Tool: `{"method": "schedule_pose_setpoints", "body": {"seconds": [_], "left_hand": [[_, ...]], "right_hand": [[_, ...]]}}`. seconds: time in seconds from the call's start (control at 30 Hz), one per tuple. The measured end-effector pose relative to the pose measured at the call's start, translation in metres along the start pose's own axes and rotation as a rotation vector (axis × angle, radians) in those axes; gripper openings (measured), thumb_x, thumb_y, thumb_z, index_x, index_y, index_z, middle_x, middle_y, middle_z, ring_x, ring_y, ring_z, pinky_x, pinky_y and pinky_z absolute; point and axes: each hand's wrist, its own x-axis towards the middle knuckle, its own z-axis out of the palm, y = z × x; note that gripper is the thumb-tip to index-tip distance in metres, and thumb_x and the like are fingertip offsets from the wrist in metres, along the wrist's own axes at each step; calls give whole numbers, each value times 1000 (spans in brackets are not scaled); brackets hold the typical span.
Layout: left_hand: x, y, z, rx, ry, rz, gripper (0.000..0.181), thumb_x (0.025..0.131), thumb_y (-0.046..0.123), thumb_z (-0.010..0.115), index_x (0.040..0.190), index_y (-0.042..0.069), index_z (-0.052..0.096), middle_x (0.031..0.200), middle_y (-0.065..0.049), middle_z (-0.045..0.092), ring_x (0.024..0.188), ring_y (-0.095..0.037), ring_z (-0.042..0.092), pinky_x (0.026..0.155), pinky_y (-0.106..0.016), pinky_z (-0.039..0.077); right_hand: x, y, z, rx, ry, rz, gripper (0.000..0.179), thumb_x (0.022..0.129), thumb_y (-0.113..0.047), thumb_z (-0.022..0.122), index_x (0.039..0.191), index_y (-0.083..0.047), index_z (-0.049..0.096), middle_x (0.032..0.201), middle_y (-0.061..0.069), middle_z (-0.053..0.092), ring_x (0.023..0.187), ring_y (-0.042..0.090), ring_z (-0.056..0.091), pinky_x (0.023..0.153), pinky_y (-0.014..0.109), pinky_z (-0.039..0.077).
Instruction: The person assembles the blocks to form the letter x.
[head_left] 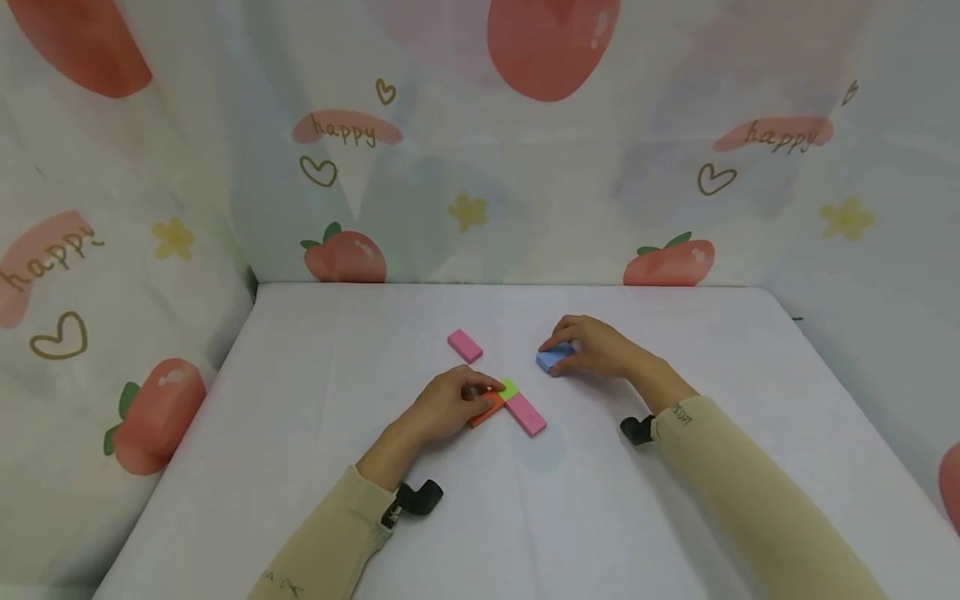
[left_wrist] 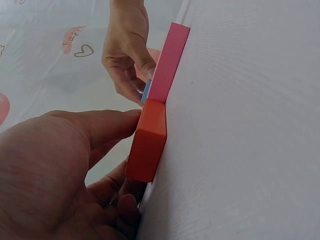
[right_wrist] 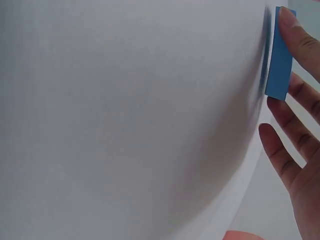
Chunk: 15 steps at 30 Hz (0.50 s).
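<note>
Orange, green and pink blocks sit joined near the middle of the white desk (head_left: pixel 300 467), and the arrangement looks easy to disturb. The left hand (head_left: pixel 448 406) rests on the orange block (left_wrist: pixel 147 145), its thumb and fingers curled round it from both sides; a small twist could slide the orange block off the pink block (head_left: pixel 526 414) that touches its end, or nudge the green block (head_left: pixel 509 388) beside them out of line.

The right hand (head_left: pixel 592 345), further toward the back edge and well apart from the cluster, pinches the blue block (head_left: pixel 552 359) with bent fingers (right_wrist: pixel 295 30) over its top. In the right wrist view the other fingers spread loosely below it. If that grip is shallow, the blue block may slip or tilt.

A second pink block (head_left: pixel 464 345) lies alone behind the cluster.
</note>
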Motion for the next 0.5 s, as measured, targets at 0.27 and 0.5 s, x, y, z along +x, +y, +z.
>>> {"method": "schedule_pose_setpoints", "body": {"seconds": [0.27, 0.5], "left_hand": [[1, -4, -2, -7, -4, 11, 24, 99, 29, 71, 122, 36, 76, 107, 8, 64, 91, -16, 56, 74, -31, 48], [4, -7, -2, -3, -3, 33, 23, 99, 31, 71, 121, 37, 76, 107, 10, 64, 90, -15, 57, 74, -31, 49]], "right_hand": [[6, -14, 3, 14, -34, 8, 37, 82, -27, 89, 118, -23, 80, 115, 1, 66, 112, 23, 58, 102, 48, 48], [7, -22, 5, 31, -55, 7, 36, 82, -28, 89, 117, -24, 80, 115, -2, 65, 112, 21, 58, 101, 46, 49]]}}
